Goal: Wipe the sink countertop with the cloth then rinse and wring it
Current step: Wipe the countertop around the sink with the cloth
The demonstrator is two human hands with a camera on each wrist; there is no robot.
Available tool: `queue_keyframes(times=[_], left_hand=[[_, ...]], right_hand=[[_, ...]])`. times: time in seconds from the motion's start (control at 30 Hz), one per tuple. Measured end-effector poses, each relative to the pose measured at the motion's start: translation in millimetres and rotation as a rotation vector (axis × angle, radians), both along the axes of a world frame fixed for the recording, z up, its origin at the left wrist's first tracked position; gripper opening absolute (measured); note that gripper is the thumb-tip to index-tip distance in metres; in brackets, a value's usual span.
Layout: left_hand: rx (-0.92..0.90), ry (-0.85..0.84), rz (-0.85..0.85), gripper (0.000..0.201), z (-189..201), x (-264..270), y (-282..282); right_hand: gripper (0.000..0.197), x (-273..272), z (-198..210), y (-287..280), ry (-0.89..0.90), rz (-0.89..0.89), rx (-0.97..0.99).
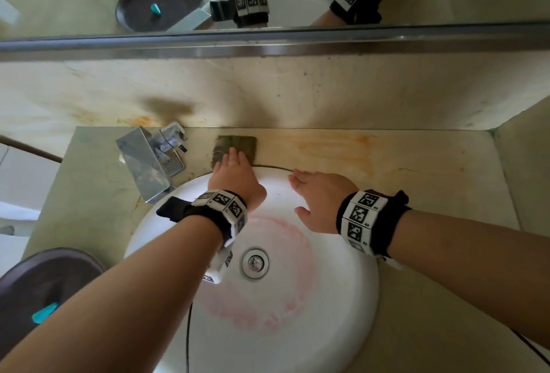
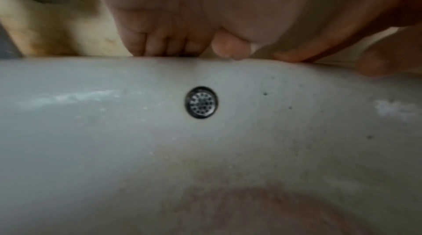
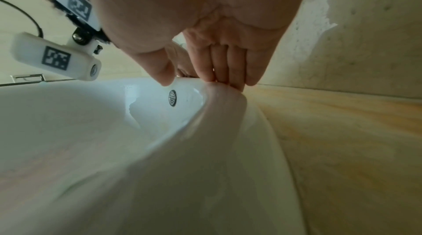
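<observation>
A grey-green cloth [image 1: 238,145] lies flat on the stained beige countertop [image 1: 372,158], just behind the white sink [image 1: 342,298] and right of the faucet [image 1: 151,161]. My left hand [image 1: 233,162] reaches over the sink's back rim and presses its straight fingers [image 2: 160,42] down on the cloth's near half. My right hand [image 1: 306,192] lies flat and holds nothing. Its fingers [image 3: 228,69] rest together on the sink's back rim, a little right of the cloth. From the left wrist the cloth is hidden behind the rim.
The basin has a drain [image 1: 255,262] ringed by a pinkish stain and an overflow hole [image 2: 200,102] in its back wall. A dark bowl [image 1: 44,283] holding a teal item sits at the front left. A wall closes the counter's right end. A mirror ledge [image 1: 268,45] runs above.
</observation>
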State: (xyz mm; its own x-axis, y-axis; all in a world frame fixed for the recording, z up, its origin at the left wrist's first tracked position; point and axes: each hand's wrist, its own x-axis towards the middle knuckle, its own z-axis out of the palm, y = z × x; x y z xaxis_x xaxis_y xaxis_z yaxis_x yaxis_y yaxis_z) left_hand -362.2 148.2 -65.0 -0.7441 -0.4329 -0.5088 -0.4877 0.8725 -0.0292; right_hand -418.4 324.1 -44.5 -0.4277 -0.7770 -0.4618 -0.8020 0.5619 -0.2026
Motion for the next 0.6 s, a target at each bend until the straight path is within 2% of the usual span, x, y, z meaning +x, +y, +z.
queue_keyframes(times=[0.1,0.17,0.4,0.6], left_hand=[[-0.015,-0.04,0.077,0.082,-1.4,-1.2,-8.5],[0.008,-0.026,0.055,0.084,-1.8,-8.9,-9.7],[0.083,-0.002,-0.209,0.086,-0.8,-43.0,11.0],[0.054,0.013,-0.43,0.07,-2.7,-44.5,45.9]], right_hand=[[0.071,-0.2,-0.8,-1.2,-0.009,-0.002,-0.008],[0.071,0.3,-0.7,-0.9,-0.012,-0.014,-0.008],[0.072,5.8,-2.4,2.6,0.009,-0.045,-0.053],[0.059,9.9,-3.0,17.9,0.029,-0.044,-0.088]])
